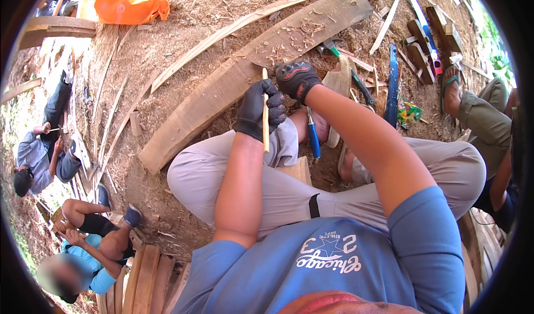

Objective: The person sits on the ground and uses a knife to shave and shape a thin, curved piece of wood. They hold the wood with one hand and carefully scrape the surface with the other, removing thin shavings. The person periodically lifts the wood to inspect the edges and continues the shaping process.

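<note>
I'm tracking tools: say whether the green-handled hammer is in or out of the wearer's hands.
Out: the hammer lies loose, apart from the gloved left hand and right hand.

Brown ground carries a broad plank and an orange bag.

Orange bag on ground, upper left. Long pale wood strip lying slantwise, bowed in view. Hammer with green-and-black handle, right of centre. Dark blue flat strip near it; green-and-yellow packet just beside strip. Dark wood blocks at upper right, long blue bar among them. Seated person in olive trousers, far right. Two more people at left, one in turquoise top, near stacked planks.
</note>
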A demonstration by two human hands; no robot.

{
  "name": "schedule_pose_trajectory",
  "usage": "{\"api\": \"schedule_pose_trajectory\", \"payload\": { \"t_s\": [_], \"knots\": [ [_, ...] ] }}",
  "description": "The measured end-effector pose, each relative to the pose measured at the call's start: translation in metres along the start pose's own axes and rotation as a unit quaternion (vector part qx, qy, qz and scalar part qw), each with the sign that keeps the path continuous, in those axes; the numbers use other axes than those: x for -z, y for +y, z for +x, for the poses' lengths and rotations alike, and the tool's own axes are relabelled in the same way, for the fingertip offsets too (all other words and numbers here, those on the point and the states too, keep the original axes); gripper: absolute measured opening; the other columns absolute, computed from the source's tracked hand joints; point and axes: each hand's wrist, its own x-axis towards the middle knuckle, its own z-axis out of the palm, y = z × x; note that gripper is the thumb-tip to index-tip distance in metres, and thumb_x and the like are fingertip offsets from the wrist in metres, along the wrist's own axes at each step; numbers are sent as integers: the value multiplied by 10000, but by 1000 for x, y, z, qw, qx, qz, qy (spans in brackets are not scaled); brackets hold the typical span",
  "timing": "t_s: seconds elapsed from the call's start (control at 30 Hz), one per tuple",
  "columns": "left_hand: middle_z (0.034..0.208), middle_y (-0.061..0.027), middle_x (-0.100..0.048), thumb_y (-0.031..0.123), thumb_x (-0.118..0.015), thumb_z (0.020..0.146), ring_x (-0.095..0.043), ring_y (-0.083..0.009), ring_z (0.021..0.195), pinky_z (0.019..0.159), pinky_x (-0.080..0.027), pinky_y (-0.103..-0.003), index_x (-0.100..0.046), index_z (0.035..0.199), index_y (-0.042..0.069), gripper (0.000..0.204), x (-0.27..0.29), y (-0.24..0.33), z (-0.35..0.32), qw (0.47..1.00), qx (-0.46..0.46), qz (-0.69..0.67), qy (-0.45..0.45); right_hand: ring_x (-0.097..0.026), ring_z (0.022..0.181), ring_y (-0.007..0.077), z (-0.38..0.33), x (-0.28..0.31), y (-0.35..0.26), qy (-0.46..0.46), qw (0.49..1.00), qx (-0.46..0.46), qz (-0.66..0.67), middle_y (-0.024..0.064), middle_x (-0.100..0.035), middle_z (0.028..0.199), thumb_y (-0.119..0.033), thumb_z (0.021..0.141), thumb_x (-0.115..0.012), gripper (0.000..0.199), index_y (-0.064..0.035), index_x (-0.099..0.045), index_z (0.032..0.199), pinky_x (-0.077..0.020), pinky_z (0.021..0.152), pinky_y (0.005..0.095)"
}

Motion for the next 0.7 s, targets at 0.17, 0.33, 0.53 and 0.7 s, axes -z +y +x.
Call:
{"api": "schedule_pose_trajectory", "payload": {
  "t_s": [0.17,0.33,0.53,0.7],
  "knots": [
    [540,43,-373,343,-463,1023,-327,-103,364,346,-272,-275,-511,765,207,296,2,-7,6,1000,0,-21,3,-763,913,323,3,-4,6,-19,999,-26,-17,168,-772,977,-244,898,-602,235,-81,-749,981,-598,747,440],
    [535,41,-367,352,-456,1036,-329,-105,364,348,-274,-276,-512,765,202,315,5,-7,9,1000,-3,-15,-5,-756,916,346,6,-2,13,-15,999,-31,6,186,-763,985,-231,920,-596,224,-73,-722,1017,-592,749,458],
    [539,21,-406,398,-483,1022,-344,-137,387,374,-291,-305,-482,746,200,340,19,-7,10,1000,-9,2,-20,-746,870,363,-16,31,-5,17,996,82,19,172,-740,900,-180,925,-600,142,-100,-668,1022,-580,705,473],
    [551,36,-382,364,-470,1054,-335,-104,387,360,-278,-273,-508,794,200,310,7,-8,5,1000,-16,15,10,-750,859,356,-8,29,-3,-12,998,64,1,158,-747,896,-184,919,-604,153,-122,-680,1036,-586,711,469]
  ]
}}
